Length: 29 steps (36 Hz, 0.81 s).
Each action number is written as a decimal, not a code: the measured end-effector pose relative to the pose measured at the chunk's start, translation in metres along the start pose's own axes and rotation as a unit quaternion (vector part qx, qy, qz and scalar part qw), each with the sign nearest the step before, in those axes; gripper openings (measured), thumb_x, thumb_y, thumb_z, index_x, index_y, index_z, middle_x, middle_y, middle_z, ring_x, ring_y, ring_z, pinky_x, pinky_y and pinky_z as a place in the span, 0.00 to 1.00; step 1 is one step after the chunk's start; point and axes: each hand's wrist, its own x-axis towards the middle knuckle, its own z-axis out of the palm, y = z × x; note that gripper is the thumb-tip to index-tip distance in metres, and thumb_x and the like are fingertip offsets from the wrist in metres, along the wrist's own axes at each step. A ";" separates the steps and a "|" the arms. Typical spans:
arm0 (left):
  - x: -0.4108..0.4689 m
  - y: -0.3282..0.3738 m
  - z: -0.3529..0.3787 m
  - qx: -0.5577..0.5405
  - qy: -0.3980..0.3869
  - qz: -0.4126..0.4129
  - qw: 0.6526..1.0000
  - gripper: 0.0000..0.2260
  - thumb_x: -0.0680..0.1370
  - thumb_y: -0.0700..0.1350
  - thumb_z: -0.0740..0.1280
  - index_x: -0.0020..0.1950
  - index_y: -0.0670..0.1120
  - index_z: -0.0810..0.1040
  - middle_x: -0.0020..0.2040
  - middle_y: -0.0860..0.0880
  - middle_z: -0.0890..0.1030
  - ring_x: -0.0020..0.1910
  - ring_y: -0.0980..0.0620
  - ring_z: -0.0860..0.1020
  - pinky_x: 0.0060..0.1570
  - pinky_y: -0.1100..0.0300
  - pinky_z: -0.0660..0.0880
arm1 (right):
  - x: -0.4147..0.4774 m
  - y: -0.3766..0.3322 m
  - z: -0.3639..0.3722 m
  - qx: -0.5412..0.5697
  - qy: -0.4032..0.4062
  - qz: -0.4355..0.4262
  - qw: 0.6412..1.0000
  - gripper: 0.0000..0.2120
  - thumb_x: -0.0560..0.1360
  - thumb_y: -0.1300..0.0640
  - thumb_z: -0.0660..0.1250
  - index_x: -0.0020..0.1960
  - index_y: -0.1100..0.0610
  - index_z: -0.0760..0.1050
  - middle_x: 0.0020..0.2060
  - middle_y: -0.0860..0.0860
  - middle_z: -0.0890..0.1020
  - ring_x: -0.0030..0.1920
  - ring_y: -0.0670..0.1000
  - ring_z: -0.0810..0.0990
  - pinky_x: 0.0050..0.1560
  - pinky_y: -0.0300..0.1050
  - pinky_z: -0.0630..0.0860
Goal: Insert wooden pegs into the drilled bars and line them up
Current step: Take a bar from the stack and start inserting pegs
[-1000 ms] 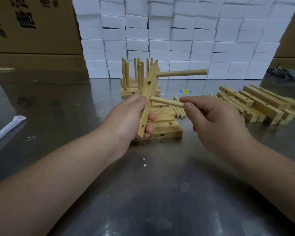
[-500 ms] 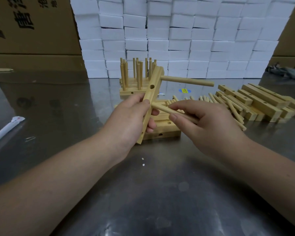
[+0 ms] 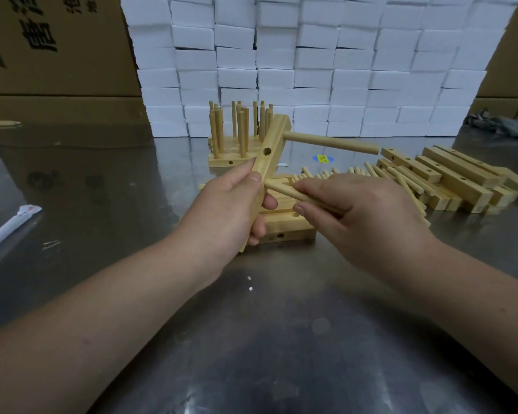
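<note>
Because light, stiff and smooth, needs only a firm grip: holds the drilled bar (image 3: 269,152) low in the left hand (image 3: 231,210), tilted above the steel table (image 3: 281,339), with a seated peg (image 3: 329,142) near its top. Pinches a second peg (image 3: 283,191) mid-shaft in the right hand (image 3: 362,216), tip at a lower hole, perhaps just entering. Versus a second ago, fingers stretched further along it.

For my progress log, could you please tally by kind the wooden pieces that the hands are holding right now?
Bar: 1, gripped by the left hand
Pegs: 2, a top peg seated in the bar and a lower peg pinched by the right hand, tip at the bar
Total: 3
</note>
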 end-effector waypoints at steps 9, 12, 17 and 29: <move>-0.003 0.004 -0.003 0.031 -0.007 0.007 0.999 0.14 0.82 0.45 0.53 0.63 0.56 0.73 0.32 0.54 0.75 0.23 0.59 0.69 0.24 0.66 0.69 | 0.001 -0.001 -0.002 -0.023 0.002 -0.048 0.999 0.15 0.74 0.53 0.60 0.49 0.60 0.82 0.30 0.54 0.80 0.28 0.56 0.79 0.23 0.47 0.75; -0.003 0.003 -0.003 0.055 -0.009 0.020 0.998 0.14 0.82 0.46 0.53 0.62 0.58 0.73 0.33 0.54 0.75 0.23 0.60 0.69 0.25 0.67 0.69 | 0.000 -0.002 -0.001 -0.011 0.007 -0.043 0.999 0.15 0.74 0.52 0.62 0.50 0.60 0.82 0.32 0.54 0.82 0.31 0.56 0.81 0.26 0.48 0.76; -0.001 -0.001 -0.003 0.067 -0.023 0.023 0.997 0.12 0.82 0.46 0.53 0.58 0.61 0.71 0.31 0.56 0.74 0.22 0.60 0.68 0.25 0.64 0.69 | -0.004 -0.004 0.003 0.070 0.003 0.038 0.997 0.12 0.73 0.54 0.65 0.51 0.58 0.82 0.37 0.50 0.84 0.37 0.50 0.81 0.37 0.47 0.79; -0.002 -0.001 -0.003 0.088 -0.005 0.077 0.993 0.15 0.82 0.46 0.54 0.66 0.55 0.73 0.35 0.54 0.74 0.23 0.61 0.69 0.24 0.67 0.68 | 0.001 -0.005 0.005 0.400 -0.033 0.349 0.847 0.10 0.73 0.53 0.67 0.37 0.56 0.81 0.21 0.45 0.65 0.24 0.44 0.63 0.33 0.47 0.65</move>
